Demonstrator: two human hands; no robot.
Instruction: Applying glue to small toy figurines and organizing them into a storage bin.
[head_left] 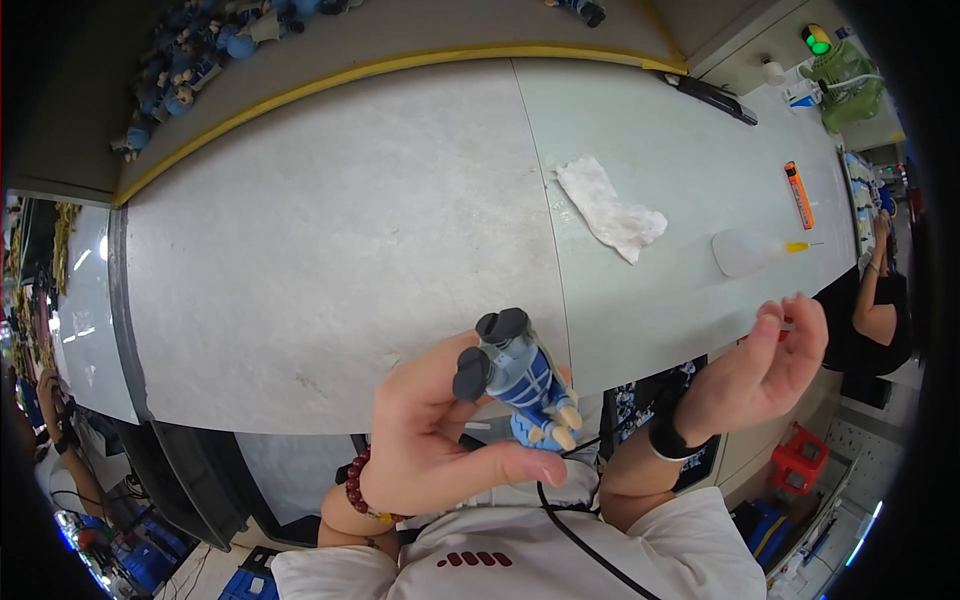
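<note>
My left hand (425, 430) grips a small figurine (525, 380) near the table's front edge. The figurine is tipped with its dark grey shoes up and its pale blue head low, partly hidden by my thumb. It wears a blue checked top and grey-blue trousers, and its small hands are bare. Off to the right, my right hand (755, 370) is raised beyond the table's edge, its fingers loosely curled with a gap between them. I see nothing in it. A translucent squeeze bottle (742, 253) with a yellow needle tip lies closest to that hand.
A crumpled white cloth (610, 208) lies right of the table seam. Farther right are an orange packet (799, 195) and a black pen-like tool (712, 97). Many blue figurines (205, 60) fill the back shelf. A green fan (846, 85) and a red stool (798, 459) stand right.
</note>
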